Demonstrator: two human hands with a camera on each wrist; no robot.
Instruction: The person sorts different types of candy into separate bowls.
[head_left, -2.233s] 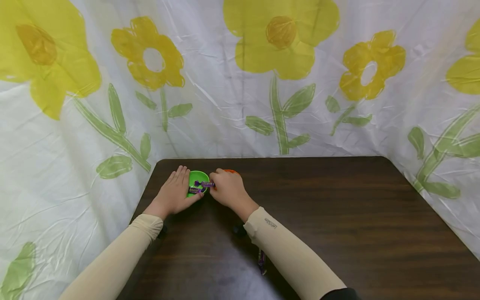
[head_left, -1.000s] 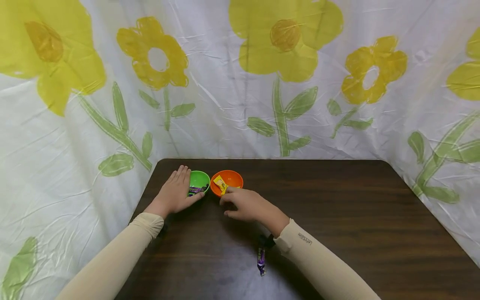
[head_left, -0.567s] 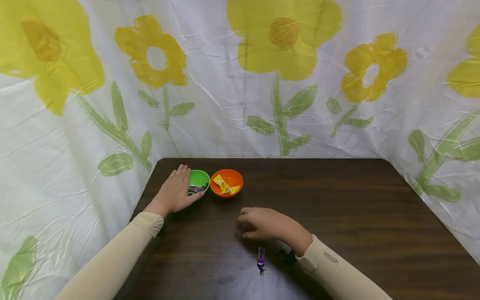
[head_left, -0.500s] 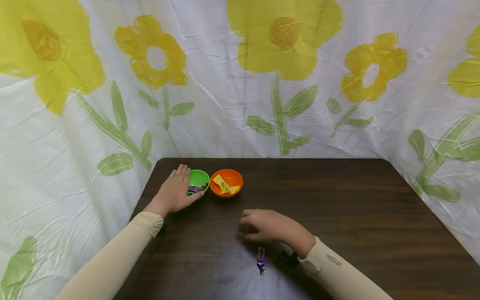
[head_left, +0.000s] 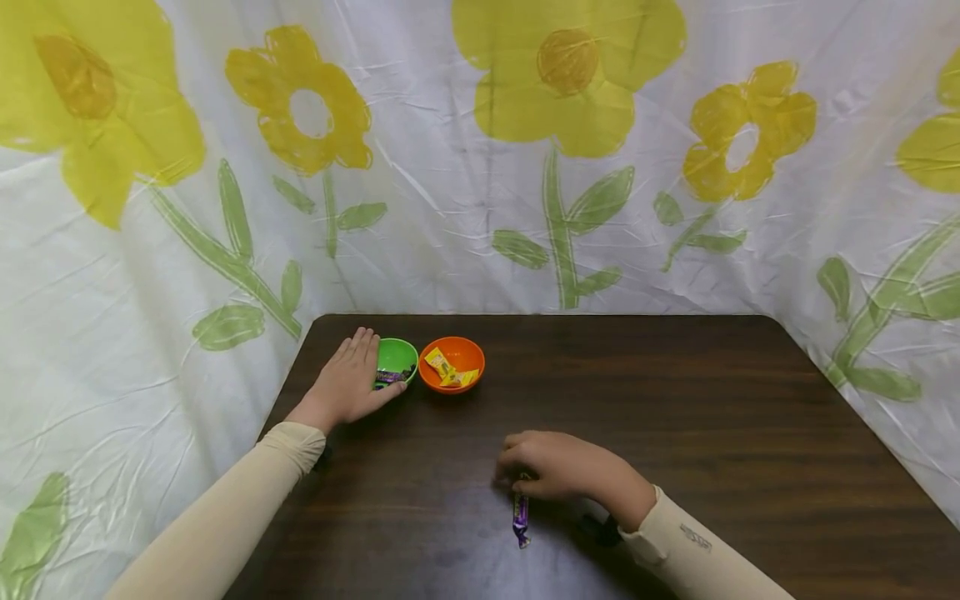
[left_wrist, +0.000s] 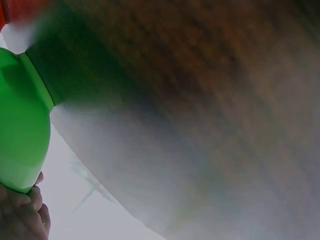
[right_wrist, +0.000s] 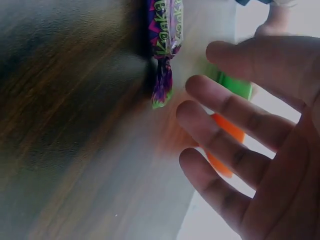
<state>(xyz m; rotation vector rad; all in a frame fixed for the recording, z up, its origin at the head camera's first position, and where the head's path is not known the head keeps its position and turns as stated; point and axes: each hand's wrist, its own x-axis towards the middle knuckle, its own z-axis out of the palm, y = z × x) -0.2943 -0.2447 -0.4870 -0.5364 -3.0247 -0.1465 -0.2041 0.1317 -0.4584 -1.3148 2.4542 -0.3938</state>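
Note:
My left hand (head_left: 347,379) lies against the left side of a green bowl (head_left: 397,350), its fingers straight and thumb along the near rim. Purple-wrapped candy (head_left: 390,377) is inside that bowl; the hand partly covers it. My right hand (head_left: 566,467) hovers low over the table at another purple-wrapped candy (head_left: 521,521), overlapping its far end in the head view. From the right wrist, the fingers (right_wrist: 215,130) are spread and loosely bent, with a gap between them and the candy (right_wrist: 162,50). Nothing is held in that hand.
An orange bowl (head_left: 480,354) with yellow-wrapped candies (head_left: 438,363) stands just right of the green bowl. The dark wooden table (head_left: 637,375) ends at a white curtain (head_left: 420,250) printed with yellow flowers.
My right hand let a purple candy go into the green bowl, then drew back past the orange bowl, toward me and right, to the candy on the table. My left hand stayed put.

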